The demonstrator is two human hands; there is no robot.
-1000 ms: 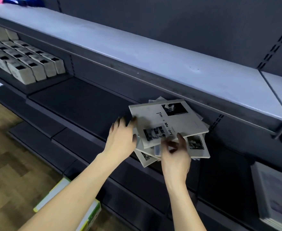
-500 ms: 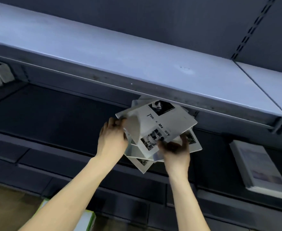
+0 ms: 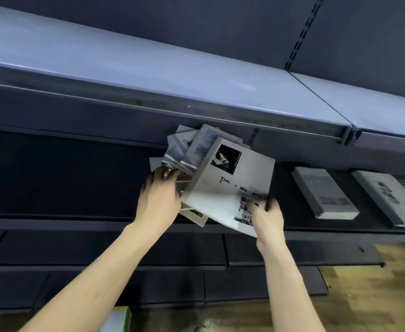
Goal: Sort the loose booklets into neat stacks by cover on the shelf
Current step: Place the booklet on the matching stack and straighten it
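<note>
Your left hand (image 3: 159, 200) grips the left side of a loose pile of booklets (image 3: 191, 149), with the fingers curled around their edges. Your right hand (image 3: 266, 216) pinches the lower right corner of the top booklet (image 3: 232, 188), with the thumb on its cover. This booklet is pale, with a dark photo near its upper edge and some printed words in the middle, and it lies tilted over the others. The pile is fanned out and untidy, and it sits at the middle of the dark shelf (image 3: 64, 176), just under the front edge of the grey shelf above (image 3: 148, 68). Toward the right end of the dark shelf lie two neat stacks (image 3: 323, 192) (image 3: 388, 197), well apart from the pile and just beside each other. I cannot tell whether the pile rests on the shelf or is lifted.
</note>
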